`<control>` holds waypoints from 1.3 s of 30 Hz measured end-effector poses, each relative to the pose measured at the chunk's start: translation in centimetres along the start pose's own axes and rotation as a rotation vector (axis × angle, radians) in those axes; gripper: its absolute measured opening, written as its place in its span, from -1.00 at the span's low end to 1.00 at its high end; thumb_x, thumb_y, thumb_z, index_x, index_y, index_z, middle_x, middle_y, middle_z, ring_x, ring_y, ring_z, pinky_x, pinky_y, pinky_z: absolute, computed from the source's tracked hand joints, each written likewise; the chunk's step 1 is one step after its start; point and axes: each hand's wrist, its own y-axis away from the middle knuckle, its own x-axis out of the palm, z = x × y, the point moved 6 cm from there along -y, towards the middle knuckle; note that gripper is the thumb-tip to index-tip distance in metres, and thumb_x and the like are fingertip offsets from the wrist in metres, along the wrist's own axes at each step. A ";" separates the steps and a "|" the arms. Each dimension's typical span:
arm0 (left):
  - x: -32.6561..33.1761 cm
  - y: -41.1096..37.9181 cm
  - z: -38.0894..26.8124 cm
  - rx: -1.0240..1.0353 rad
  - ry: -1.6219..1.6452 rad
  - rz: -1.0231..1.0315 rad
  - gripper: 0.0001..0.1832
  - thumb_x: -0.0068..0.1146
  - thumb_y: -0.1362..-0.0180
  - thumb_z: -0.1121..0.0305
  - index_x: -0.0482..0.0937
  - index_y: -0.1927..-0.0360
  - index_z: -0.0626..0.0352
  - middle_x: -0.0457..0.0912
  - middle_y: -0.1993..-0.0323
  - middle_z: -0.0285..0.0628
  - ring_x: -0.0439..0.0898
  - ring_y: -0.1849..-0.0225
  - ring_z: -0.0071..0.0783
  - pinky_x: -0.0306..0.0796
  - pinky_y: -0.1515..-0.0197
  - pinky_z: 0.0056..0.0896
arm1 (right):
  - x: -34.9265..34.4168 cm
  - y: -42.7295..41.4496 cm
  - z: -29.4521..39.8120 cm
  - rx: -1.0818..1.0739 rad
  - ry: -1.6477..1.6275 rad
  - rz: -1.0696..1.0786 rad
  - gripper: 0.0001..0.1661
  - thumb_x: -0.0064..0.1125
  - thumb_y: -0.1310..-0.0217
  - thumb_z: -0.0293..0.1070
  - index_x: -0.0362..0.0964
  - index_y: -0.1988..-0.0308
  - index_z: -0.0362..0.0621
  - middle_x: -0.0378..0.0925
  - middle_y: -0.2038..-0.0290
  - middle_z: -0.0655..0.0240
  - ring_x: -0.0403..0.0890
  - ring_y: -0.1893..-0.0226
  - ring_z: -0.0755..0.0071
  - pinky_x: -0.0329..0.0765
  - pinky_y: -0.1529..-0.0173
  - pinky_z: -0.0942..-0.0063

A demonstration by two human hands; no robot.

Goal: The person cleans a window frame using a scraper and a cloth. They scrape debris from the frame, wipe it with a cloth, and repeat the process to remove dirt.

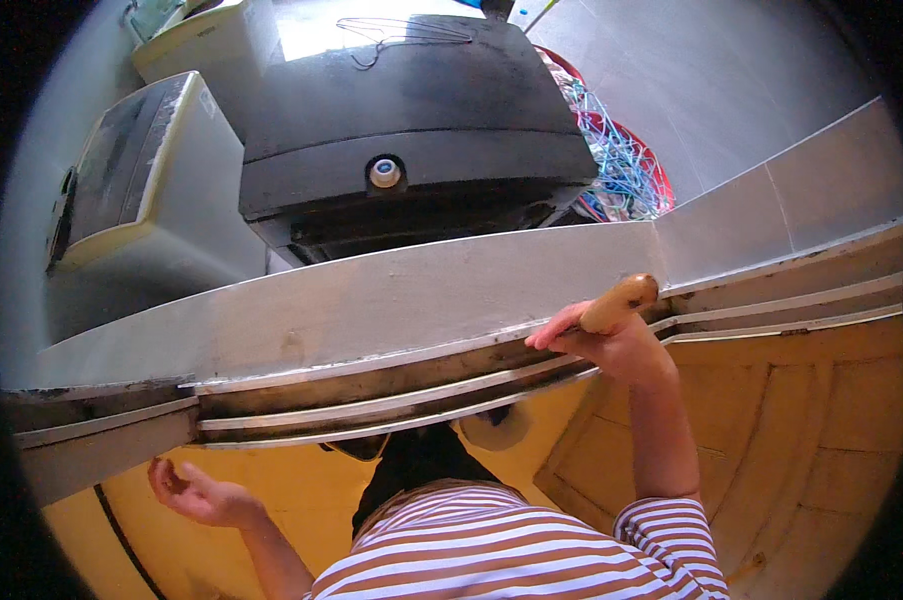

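Note:
In my right hand [625, 346] is a tool with a pale wooden handle [621, 301], its rounded end pointing up and away. My fingers and palm hide the tool's lower part, so I cannot tell its kind. This hand is over the sliding track [391, 406], which has light metal rails and dark grime in its grooves. Off to the lower left, my left hand [200, 495] holds nothing, palm turned up and fingers loosely curled. It is near the left end of the track, below a grey frame piece [113, 450].
Past the tiled ledge [421, 300] stands a large black lidded box [421, 90] with a wire hanger [402, 34] on top. At left is a white top-loading appliance [188, 157]. Plastic hangers [616, 161] fill a red basket [663, 180]. A wooden panelled surface [781, 420] lies right.

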 end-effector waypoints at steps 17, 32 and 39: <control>11.8 0.9 -5.7 0.109 -0.228 0.706 -0.84 0.00 -0.05 0.60 0.47 0.26 0.25 0.51 0.19 -0.12 0.44 0.10 -0.20 0.31 -0.01 -0.31 | -9.5 4.8 -2.0 -0.336 -0.422 -0.902 -0.65 0.16 -0.18 -0.35 0.23 0.61 -0.07 0.24 0.75 0.50 0.27 0.75 0.63 0.32 0.61 0.54; 11.9 1.2 -4.9 0.123 -0.255 0.724 -0.88 -0.03 -0.12 0.61 0.46 0.26 0.28 0.50 0.23 -0.13 0.45 0.13 -0.24 0.29 -0.02 -0.37 | -10.7 4.1 -2.1 -0.139 0.096 -1.329 -0.62 0.21 -0.18 -0.26 0.31 0.64 -0.12 0.28 0.71 0.58 0.27 0.72 0.72 0.19 0.64 0.64; 12.0 1.1 -4.2 0.129 -0.262 0.727 -0.90 -0.04 -0.14 0.59 0.46 0.26 0.29 0.50 0.23 -0.13 0.45 0.12 -0.24 0.28 -0.03 -0.36 | -10.2 3.1 -3.9 -0.163 0.087 -1.203 -0.66 0.19 -0.19 -0.27 0.25 0.57 -0.08 0.19 0.72 0.56 0.21 0.74 0.72 0.19 0.65 0.68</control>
